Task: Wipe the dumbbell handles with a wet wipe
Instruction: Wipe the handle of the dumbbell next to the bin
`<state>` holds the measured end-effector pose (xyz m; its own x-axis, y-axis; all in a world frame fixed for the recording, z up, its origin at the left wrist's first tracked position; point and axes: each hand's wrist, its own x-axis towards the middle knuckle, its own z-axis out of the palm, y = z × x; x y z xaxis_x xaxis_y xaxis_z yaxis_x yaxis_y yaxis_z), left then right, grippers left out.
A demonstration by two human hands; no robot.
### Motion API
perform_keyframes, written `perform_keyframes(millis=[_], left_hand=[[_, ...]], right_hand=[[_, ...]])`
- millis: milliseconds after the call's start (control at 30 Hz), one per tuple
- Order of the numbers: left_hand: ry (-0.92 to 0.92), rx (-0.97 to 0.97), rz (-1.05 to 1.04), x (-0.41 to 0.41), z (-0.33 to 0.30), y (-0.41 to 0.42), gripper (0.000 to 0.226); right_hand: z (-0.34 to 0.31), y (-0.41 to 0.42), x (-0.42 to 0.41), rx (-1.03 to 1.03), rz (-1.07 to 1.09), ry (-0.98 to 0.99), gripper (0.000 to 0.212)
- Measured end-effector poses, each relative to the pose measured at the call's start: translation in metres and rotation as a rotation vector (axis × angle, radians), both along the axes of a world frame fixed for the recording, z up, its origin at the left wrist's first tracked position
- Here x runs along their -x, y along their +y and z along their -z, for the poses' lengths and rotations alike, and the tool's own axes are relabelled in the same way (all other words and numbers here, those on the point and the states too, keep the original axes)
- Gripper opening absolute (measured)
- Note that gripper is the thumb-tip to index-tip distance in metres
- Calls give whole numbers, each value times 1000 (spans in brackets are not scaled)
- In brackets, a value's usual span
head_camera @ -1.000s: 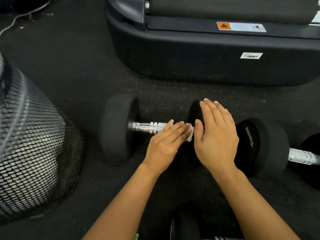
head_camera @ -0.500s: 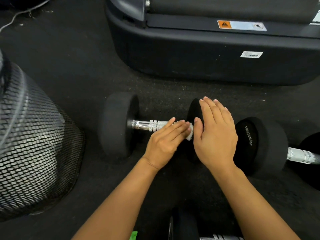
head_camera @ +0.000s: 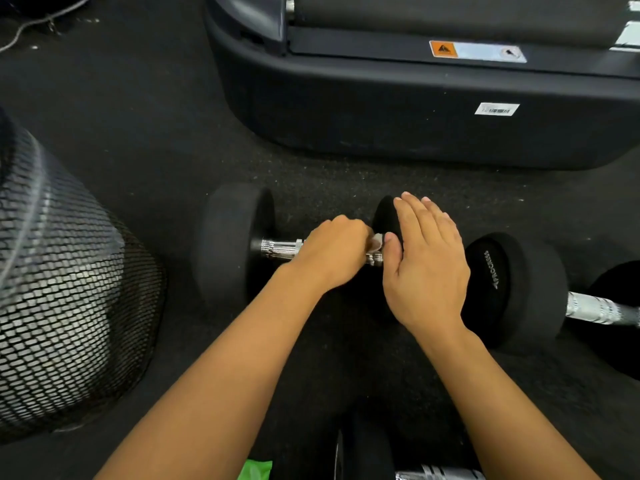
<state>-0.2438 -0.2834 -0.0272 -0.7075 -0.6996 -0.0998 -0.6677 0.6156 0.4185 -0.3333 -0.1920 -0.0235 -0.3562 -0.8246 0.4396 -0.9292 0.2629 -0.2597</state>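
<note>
Chrome knurled handle [head_camera: 280, 250] of black dumbbell [head_camera: 235, 244] on floor, between both hands. Left hand [head_camera: 332, 252] curled round handle, white wet wipe [head_camera: 378, 241] underneath. Right hand [head_camera: 427, 265] flat, fingers straight, on end weight [head_camera: 384, 213].

A dark, speckled rubber floor [head_camera: 149, 140] is seen across the whole view. At the top, the black moulded base of a large exercise machine [head_camera: 398, 112] is set on it, marked with an orange-and-silver warning label [head_camera: 477, 51] and a small white barcode sticker [head_camera: 496, 109]. At the left, a black mesh basket [head_camera: 65, 289] is placed on the floor. A thin grey cable [head_camera: 38, 24] is laid in the upper left corner. A bright green scrap [head_camera: 255, 470] is cut off by the lower edge.
</note>
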Motion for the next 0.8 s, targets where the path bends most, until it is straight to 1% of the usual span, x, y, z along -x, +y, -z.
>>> perform_keyframes(millis=[100,133,200,267,300,333,400,433,533,600,633,700,800], left_hand=[[137,60,22,-13,4,13,14],[140,51,31,-14,4,13,14],[41,-41,22,-7,-4,3,15],[-68,-173,13,5,-13,-9,18],[-86,-215,15,9,-16,-11,19],[-79,-216,15,10,-15,-11,19],[-11,-140,2,2,-5,-5,18],[66,-71,-5,-5,3,2,18],[375,186,16,-18,32,27,26],[517,384,51,-23,50,37,24],[554,453,77,-26,58,38,23],[588,532,108,-36,70,34,26],[623,571,87,-43,79,31,27]], right_hand=[[1,3,-1,11,2,6,48],[2,3,-2,16,3,6,47],[2,4,-3,23,2,3,47],[2,4,-3,23,4,0,47],[1,4,-2,22,4,-1,47],[1,3,-2,19,3,-1,48],[0,1,-1,12,2,2,48],[0,1,-1,10,4,3,48],[0,-1,-1,15,9,-2,48],[0,0,-1,14,3,-6,48],[0,1,0,11,-2,-5,48],[0,2,0,6,-12,-2,48],[1,2,0,13,-14,-3,47]])
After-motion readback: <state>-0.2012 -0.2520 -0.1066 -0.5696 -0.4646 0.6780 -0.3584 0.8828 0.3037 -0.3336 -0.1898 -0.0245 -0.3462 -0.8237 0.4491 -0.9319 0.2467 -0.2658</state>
